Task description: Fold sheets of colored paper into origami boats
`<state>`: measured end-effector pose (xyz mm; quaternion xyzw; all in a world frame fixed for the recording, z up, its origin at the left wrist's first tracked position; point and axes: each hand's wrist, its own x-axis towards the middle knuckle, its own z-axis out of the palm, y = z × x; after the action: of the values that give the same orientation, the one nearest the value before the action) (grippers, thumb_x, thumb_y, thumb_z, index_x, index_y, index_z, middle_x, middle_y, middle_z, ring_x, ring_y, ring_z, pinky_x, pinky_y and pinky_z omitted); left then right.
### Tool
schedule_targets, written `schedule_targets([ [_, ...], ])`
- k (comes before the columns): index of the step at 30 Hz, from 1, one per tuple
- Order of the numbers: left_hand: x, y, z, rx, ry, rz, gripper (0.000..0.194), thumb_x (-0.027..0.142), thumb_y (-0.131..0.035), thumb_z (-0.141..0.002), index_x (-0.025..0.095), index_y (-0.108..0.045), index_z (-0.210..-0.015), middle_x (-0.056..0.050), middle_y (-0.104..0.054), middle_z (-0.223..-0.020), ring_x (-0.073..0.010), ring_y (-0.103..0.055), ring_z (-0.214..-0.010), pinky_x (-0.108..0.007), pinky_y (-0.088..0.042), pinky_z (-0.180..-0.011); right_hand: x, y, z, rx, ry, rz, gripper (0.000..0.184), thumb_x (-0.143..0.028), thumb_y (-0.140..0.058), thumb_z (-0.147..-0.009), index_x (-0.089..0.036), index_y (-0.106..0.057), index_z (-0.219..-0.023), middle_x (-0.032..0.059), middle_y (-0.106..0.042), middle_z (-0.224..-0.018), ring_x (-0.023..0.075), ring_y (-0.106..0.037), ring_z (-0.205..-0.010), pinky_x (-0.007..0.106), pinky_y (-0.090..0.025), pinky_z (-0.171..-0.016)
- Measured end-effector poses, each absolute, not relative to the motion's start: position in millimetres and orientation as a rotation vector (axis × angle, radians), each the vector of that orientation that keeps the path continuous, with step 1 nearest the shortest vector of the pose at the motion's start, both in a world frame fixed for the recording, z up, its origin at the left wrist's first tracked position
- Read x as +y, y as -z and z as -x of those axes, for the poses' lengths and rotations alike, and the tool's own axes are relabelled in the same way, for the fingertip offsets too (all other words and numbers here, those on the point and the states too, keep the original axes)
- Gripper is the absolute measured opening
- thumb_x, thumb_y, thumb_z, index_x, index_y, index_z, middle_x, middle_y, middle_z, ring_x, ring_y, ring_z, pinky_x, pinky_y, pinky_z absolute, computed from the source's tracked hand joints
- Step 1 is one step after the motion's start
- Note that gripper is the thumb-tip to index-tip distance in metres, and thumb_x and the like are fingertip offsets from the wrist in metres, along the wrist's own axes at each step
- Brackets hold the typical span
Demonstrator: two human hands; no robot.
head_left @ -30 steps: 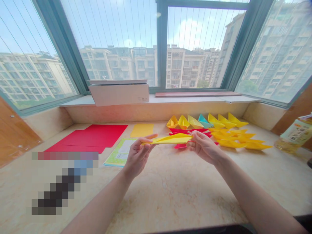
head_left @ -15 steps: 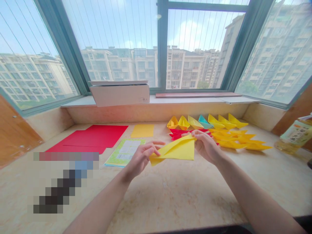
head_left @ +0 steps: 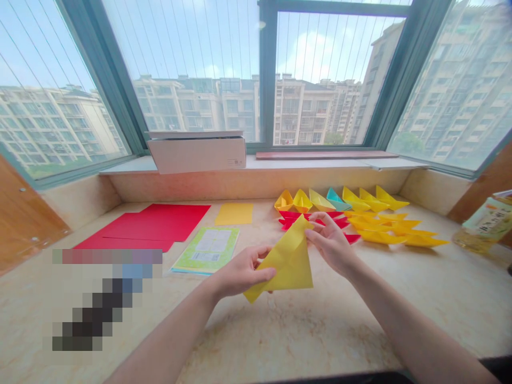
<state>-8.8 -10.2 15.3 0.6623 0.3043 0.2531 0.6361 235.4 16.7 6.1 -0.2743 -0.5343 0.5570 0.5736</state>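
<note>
A folded sheet of yellow paper (head_left: 286, 261) is held up above the stone counter, its broad face toward me and one corner pointing up. My left hand (head_left: 248, 269) grips its left edge, thumb in front and the other fingers behind. At the upper right corner, my right hand (head_left: 330, 240) pinches the paper between thumb and fingertips. Behind my right hand lie red folded paper boats (head_left: 294, 220), partly covered by the hand and the sheet. Yellow paper boats (head_left: 384, 234) sit in a group to the right of them.
Along the back stands a row of paper boats, one of them teal (head_left: 336, 199). Red sheets (head_left: 160, 226), a yellow sheet (head_left: 234, 213) and a green packet (head_left: 208, 248) lie left. A bottle (head_left: 486, 221) stands right; a white box (head_left: 198, 154) rests on the sill.
The yellow paper has turned from nearly flat to upright, showing its broad face. My left hand has moved slightly lower and right, its thumb now across the front.
</note>
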Motion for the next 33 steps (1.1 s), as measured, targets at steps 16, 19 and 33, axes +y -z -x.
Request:
schedule_targets([
  [16,-28.7,-12.8,-7.4,0.703,-0.574,-1.709,0.042,0.037,-0.047,-0.098,0.021,-0.041,-0.136,0.003,-0.053,-0.074,-0.0074,-0.049,-0.051,-0.021,-0.040,-0.049,10.3,-5.7,-223.1,-1.091,-1.208,0.685,0.042,-0.040,-0.082,-0.074,-0.030,-0.056,-0.106,-0.0014,-0.074,-0.086,0.0174,-0.069,-0.075,0.027,-0.053,-0.067],
  [19,-29.2,-13.0,-11.8,0.734,-0.598,-1.678,0.047,0.048,-0.038,-0.100,0.017,-0.045,-0.133,0.004,-0.052,-0.066,-0.0077,-0.048,-0.044,-0.020,-0.037,-0.043,10.0,-7.4,-224.5,-1.128,-1.232,0.729,0.034,-0.040,-0.079,-0.077,-0.026,-0.065,-0.105,0.0028,-0.074,-0.094,0.0181,-0.067,-0.083,0.028,-0.051,-0.071],
  [33,-28.8,-19.6,-16.3,0.897,-0.579,-1.840,0.029,0.043,-0.046,-0.096,0.016,-0.058,-0.102,-0.003,-0.061,-0.082,-0.0150,-0.062,-0.063,-0.023,-0.045,-0.052,3.8,-12.4,-223.1,-1.222,-1.025,0.757,0.024,-0.047,-0.074,-0.081,-0.024,-0.068,-0.076,-0.0003,-0.061,-0.069,0.0161,-0.052,-0.066,0.027,-0.042,-0.061],
])
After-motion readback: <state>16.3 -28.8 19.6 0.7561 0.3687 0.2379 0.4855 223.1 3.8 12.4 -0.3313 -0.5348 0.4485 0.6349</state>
